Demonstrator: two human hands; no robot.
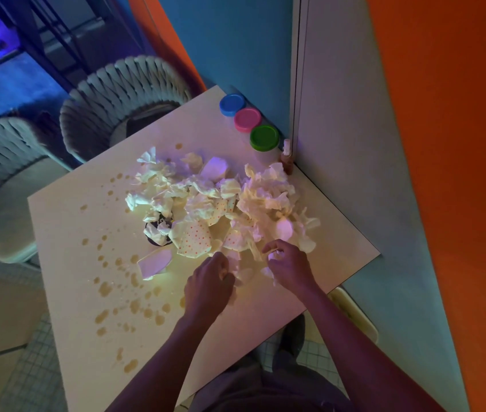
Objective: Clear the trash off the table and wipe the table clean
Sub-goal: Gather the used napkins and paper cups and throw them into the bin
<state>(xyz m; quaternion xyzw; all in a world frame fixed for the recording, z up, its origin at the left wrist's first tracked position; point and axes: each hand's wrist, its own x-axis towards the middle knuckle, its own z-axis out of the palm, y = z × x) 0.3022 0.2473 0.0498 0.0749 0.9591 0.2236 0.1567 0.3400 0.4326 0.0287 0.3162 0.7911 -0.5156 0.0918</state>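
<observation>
A heap of crumpled white tissues and dotted paper wrappers (215,200) covers the middle of the pale square table (66,233). A dark small cup (155,233) stuffed with tissue sits at the heap's left edge, and a flat white piece (154,263) lies in front of it. Brown liquid spots (119,281) are scattered over the table's left half. My left hand (209,285) is curled at the heap's near edge, gripping a scrap of tissue. My right hand (287,266) pinches a small white tissue piece just beside it.
Three jars with blue (232,104), pink (247,119) and green (264,138) lids stand along the far right edge by the wall. A small brown spray bottle (287,157) stands in the corner. Two woven-back chairs (122,93) sit beyond the table's left side.
</observation>
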